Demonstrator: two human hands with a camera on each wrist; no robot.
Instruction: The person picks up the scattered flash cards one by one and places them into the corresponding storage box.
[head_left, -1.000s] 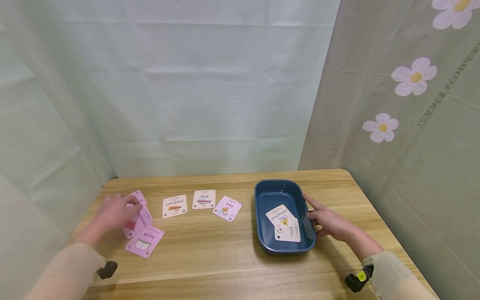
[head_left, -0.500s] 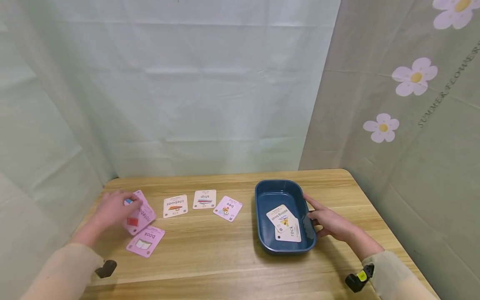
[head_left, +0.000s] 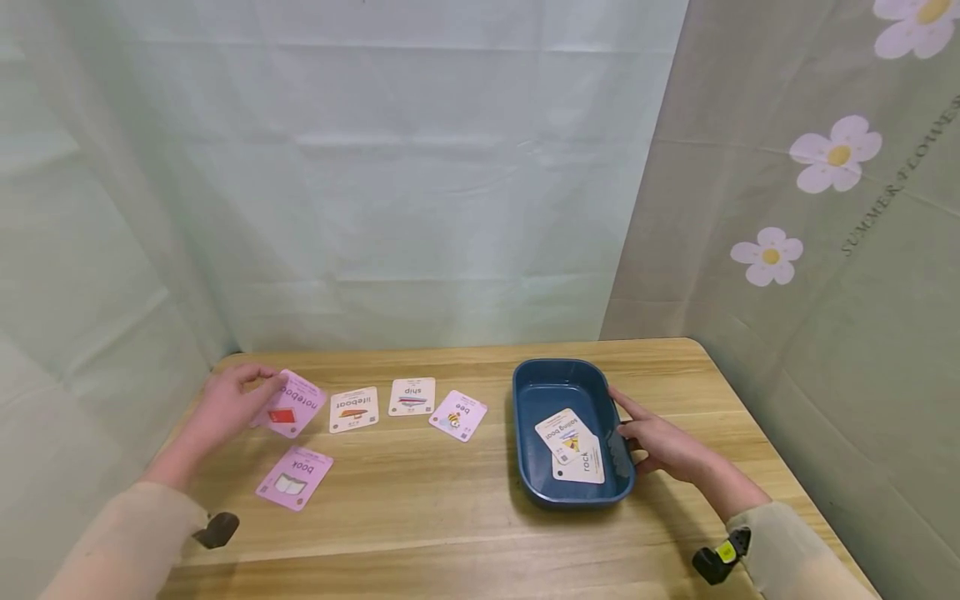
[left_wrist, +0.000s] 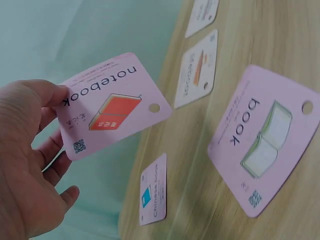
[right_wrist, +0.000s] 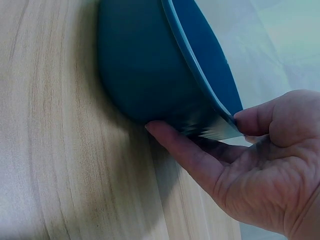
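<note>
My left hand [head_left: 227,408] pinches a pink "notebook" flashcard [left_wrist: 118,111] by its edge, tilted and raised over the table. In the left wrist view, a pink "Chinese book" flashcard [left_wrist: 154,192] lies on the table below it; the head view shows it mostly hidden behind the held card. A pink "book" flashcard [head_left: 295,478] lies nearer the front. At the right, my right hand [head_left: 666,450] holds the side of a dark blue rectangular tray [head_left: 534,483], thumb at the rim and fingers against the outer wall. Inside it, a "sailing boat" flashcard [head_left: 564,432] overlaps a "rock" flashcard [head_left: 581,468].
Along the back of the wooden table [head_left: 420,508] lie a "lifeboat" flashcard [head_left: 354,409], a "ship" flashcard [head_left: 412,396] and a pink "bee" flashcard [head_left: 457,415]. A pale curtain [head_left: 420,208] hangs behind the table and at both sides.
My left hand has lifted the "notebook" flashcard off the pile and moved it a little back and right, away from the "book" flashcard. My right hand and the tray stay put.
</note>
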